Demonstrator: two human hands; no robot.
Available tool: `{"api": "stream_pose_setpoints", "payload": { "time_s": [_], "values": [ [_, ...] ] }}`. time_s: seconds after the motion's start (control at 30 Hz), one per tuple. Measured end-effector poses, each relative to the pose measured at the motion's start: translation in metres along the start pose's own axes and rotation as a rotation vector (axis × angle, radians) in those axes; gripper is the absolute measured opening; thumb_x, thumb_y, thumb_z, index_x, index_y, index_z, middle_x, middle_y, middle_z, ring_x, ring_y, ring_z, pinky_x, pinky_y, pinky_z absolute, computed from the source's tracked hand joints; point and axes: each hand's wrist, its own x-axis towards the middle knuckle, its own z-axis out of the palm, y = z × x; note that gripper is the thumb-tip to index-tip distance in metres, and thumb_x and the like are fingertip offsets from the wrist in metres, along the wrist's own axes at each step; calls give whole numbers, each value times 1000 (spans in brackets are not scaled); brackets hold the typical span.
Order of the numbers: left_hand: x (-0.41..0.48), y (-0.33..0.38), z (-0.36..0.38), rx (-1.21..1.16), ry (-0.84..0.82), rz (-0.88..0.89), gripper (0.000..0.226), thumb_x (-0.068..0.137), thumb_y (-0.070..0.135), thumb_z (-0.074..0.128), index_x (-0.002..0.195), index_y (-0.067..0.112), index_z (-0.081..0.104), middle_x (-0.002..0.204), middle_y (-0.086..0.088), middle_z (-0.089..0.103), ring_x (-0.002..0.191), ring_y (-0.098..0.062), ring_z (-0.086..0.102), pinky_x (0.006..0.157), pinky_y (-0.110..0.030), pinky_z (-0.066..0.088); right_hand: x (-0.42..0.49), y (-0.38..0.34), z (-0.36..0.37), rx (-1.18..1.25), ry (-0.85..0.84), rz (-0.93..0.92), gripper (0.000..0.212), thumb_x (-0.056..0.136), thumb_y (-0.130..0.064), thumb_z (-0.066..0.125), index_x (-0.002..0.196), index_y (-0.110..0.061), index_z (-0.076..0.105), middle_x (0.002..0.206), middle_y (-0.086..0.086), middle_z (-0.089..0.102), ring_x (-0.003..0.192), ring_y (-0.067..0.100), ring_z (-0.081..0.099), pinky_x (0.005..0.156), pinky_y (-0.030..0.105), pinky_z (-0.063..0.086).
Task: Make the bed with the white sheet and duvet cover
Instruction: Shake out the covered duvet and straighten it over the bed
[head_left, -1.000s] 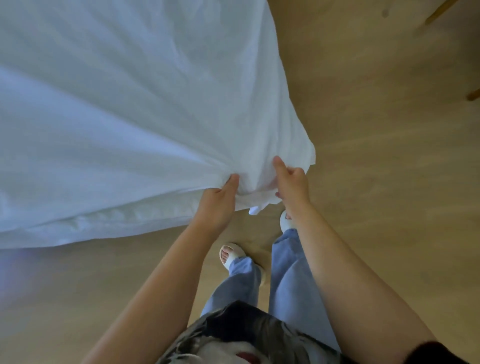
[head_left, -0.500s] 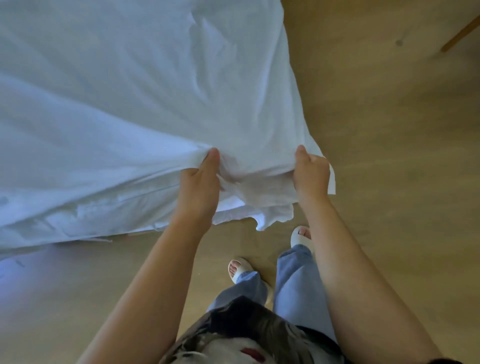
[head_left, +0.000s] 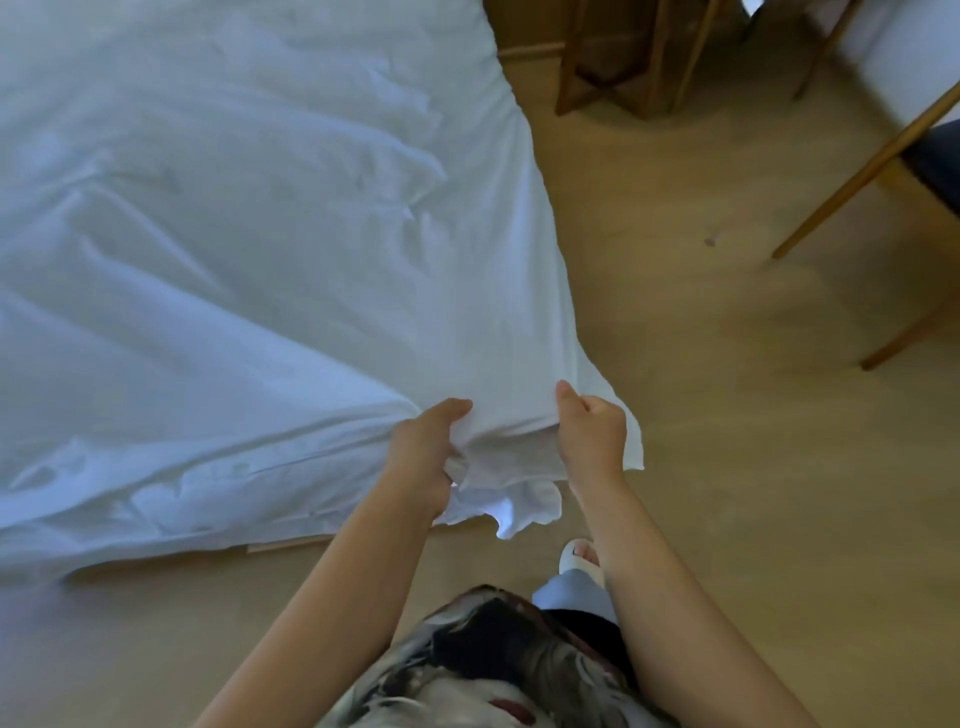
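Note:
A white sheet (head_left: 249, 249) lies spread and wrinkled over the low bed, filling the left and upper part of the head view. Its near right corner hangs loose over the floor. My left hand (head_left: 423, 457) grips a bunch of the cloth at that corner, thumb on top. My right hand (head_left: 589, 434) grips the same corner a little to the right, fingers curled round the edge. A flap of the sheet droops between and below both hands. The mattress under the cloth is hidden.
Wooden floor (head_left: 727, 467) runs along the right and near side of the bed. Wooden chair legs (head_left: 857, 171) slant in at the right, and a wooden stand (head_left: 623, 57) is at the top. My foot in a white slipper (head_left: 579, 558) stands just below the corner.
The view has tilted up, bringing the furniture at the top and right into sight. Both hands still hold the corner and have pulled it outward, and the sheet lies flatter on the bed.

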Motion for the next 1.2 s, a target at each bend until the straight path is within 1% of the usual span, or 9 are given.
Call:
{"api": "stream_pose_setpoints", "payload": {
  "time_s": [0.23,0.43,0.53,0.57,0.63,0.8,0.93,1.07,1.2],
  "values": [
    [-9,20,-5,-74,-185,49,11,92,7,56,91,1,65,88,-11,69,76,-21,65,77,-33,54,-1,-13,4,3,-8,-2,37,91,-20,53,57,-7,43,56,10,39,55,20,36,56,32,31],
    [-10,31,9,79,-125,174,41,97,38,47,112,5,65,111,-11,68,112,-26,60,103,-40,43,17,-28,21,35,-7,-40,38,95,-18,50,61,-2,48,64,9,45,60,17,40,62,28,33],
    [-13,48,15,344,-122,224,59,91,58,43,105,5,65,101,-20,61,91,-23,63,85,-33,48,28,-44,21,-54,-31,-163,43,97,-17,47,56,-8,38,67,2,41,63,16,39,61,25,26],
    [-12,51,18,426,-130,249,51,89,56,48,89,8,65,59,-4,58,67,-15,59,67,-25,45,31,-50,21,-60,-47,-194,43,97,-18,47,57,-10,37,65,1,41,63,16,39,61,27,26],
    [-13,54,27,615,-160,279,29,87,45,61,69,23,56,36,12,38,39,-2,43,46,-14,33,34,-64,22,-53,-78,-245,45,97,-19,48,55,-12,34,57,0,37,56,13,35,57,28,27],
    [-1,59,50,801,-2,471,36,98,26,47,101,-4,65,103,-23,67,103,-32,61,81,-30,43,44,-90,25,-22,-134,-308,47,96,-20,50,55,-11,31,53,-1,33,52,10,31,50,20,26],
    [-3,86,47,627,140,568,36,95,23,50,67,1,55,71,-20,59,77,-33,56,70,-36,42,67,-77,21,-264,-315,-266,28,92,-40,53,94,-13,58,102,5,59,100,20,53,84,33,41],
    [-9,114,38,461,143,628,21,92,21,55,72,13,57,81,-3,61,84,-19,57,79,-31,45,87,-50,6,-742,-511,-250,97,78,-67,56,151,-25,9,158,-8,9,146,18,5,116,49,10],
    [-6,120,27,502,67,627,12,91,20,56,79,22,57,88,4,63,88,-15,58,80,-28,44,102,-44,25,-463,-554,-113,112,62,-72,68,147,-17,22,149,-1,34,137,22,34,111,43,30]
  ]
}}
